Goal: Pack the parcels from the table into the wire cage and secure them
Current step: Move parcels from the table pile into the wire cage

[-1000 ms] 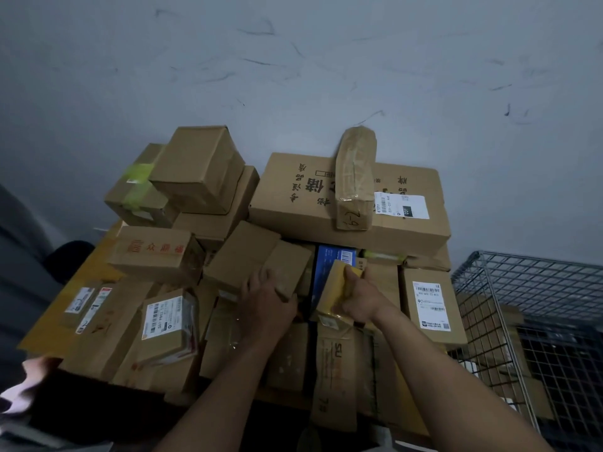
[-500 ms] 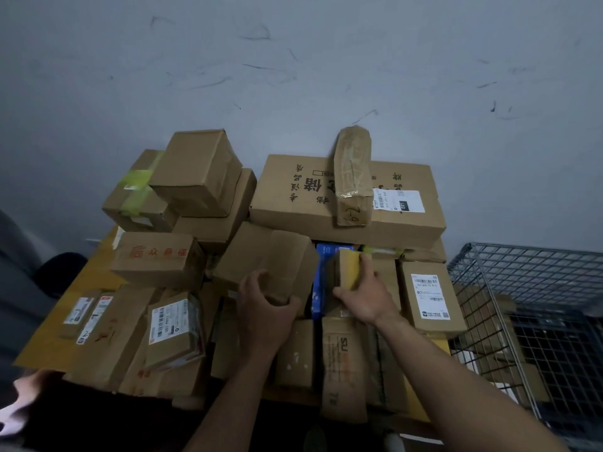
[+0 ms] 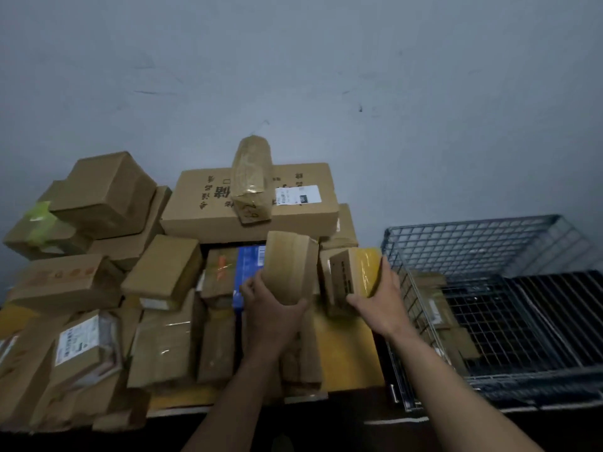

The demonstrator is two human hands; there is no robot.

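Parcels (image 3: 98,282) heaped on table (image 3: 346,353), mostly brown cardboard boxes, stacked against grey wall (image 3: 293,60). Light dim; label text unreadable.

Left grip (image 3: 274,308): fingers and thumb curled round lower end of plain brown box (image 3: 290,265). Box held upright, raised above the heap, in front of blue box (image 3: 249,265).

Right grip (image 3: 378,301): fingers and thumb wrapped round small box with yellow tape (image 3: 355,272). Box held over the table's right edge, just beside the near-left corner of wire cage (image 3: 473,243).

The two held boxes are side by side; cannot tell whether they touch.

Wire cage stands right of the table. A few flat brown packets (image 3: 434,314) lie inside it, against its left wall.

Large printed carton (image 3: 202,203) sits at the back of the heap, with a tape-wrapped bundle (image 3: 253,177) lying across its top. Labelled box (image 3: 81,344) at front left.
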